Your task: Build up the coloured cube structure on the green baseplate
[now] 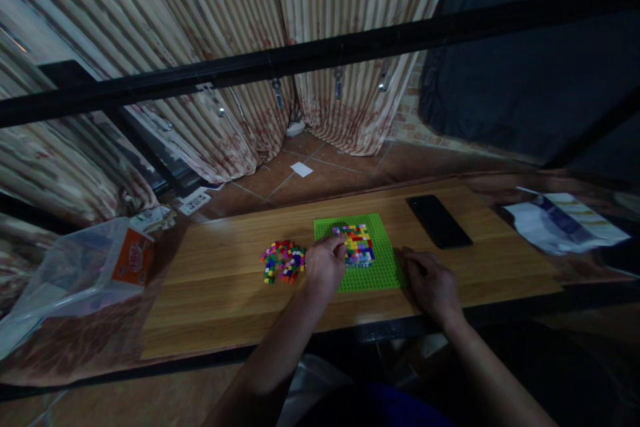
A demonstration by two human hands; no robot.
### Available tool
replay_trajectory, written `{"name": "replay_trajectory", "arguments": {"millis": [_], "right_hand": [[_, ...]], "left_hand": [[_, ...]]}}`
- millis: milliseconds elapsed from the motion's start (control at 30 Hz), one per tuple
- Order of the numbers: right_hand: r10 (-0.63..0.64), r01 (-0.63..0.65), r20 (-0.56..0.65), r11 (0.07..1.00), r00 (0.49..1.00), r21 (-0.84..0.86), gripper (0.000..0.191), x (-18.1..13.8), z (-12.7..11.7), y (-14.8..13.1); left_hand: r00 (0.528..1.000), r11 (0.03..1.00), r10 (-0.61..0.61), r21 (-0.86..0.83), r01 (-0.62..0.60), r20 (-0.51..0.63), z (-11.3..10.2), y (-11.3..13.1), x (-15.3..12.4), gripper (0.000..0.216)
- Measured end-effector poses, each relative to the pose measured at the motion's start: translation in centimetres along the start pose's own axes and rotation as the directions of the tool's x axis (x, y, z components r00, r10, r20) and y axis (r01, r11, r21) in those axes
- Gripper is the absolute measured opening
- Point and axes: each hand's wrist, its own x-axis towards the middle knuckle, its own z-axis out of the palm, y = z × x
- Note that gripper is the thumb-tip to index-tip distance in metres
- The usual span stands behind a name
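Observation:
A green studded baseplate [387, 267] lies on the wooden board, carrying a block of multicoloured toy bricks [361, 243]. My left hand [325, 263] is over the plate's left side, its thumb and fingers pinched at the left edge of the brick block. Whatever sits between those fingertips is too small and covered to make out. To the left of that hand is a loose pile of small coloured bricks [284, 260]. My right hand [433, 283] rests at the plate's right edge with the fingers curled; I cannot tell whether anything is inside them.
A black phone [439, 221] lies on the wooden board [210, 280] at the right. Beyond its right end is a white and purple packet [565, 223]. A clear plastic bin [85, 267] with an orange label stands at the left. A dark metal bar [310, 60] crosses behind the board.

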Motion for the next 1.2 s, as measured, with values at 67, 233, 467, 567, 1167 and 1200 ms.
{"name": "replay_trajectory", "arguments": {"millis": [67,233,467,567,1167,1200], "right_hand": [[-0.004,0.004,0.002,1.000,1.000,-0.006,0.029,0.0,0.0,0.0],[-0.015,0.015,-0.019,1.000,1.000,0.012,0.029,0.1,0.0,0.0],[-0.003,0.003,-0.012,1.000,1.000,0.022,0.031,0.0,0.0,0.0],[0.004,-0.004,-0.017,1.000,1.000,0.028,0.030,0.0,0.0,-0.1],[0.010,-0.010,0.008,0.999,1.000,0.033,0.032,0.0,-0.1,-0.1],[0.008,-0.009,0.009,1.000,1.000,0.030,0.032,0.0,-0.1,0.0]], "left_hand": [[0.999,0.997,0.023,0.076,-0.025,0.028,-0.2,0.1,0.0,0.023],[0.992,0.983,0.113,0.138,-0.120,0.057,-0.5,-0.2,-0.2,0.025],[0.991,0.984,0.126,0.125,-0.130,0.040,-0.2,-0.2,-0.2,0.028],[0.992,0.982,0.117,0.143,-0.123,0.052,-0.2,-0.1,0.0,0.028],[0.995,0.992,0.080,0.106,-0.073,-0.058,0.5,-1.0,-0.7,0.022],[0.993,0.989,0.105,0.111,-0.098,-0.062,0.5,-1.1,-0.8,0.021]]}}
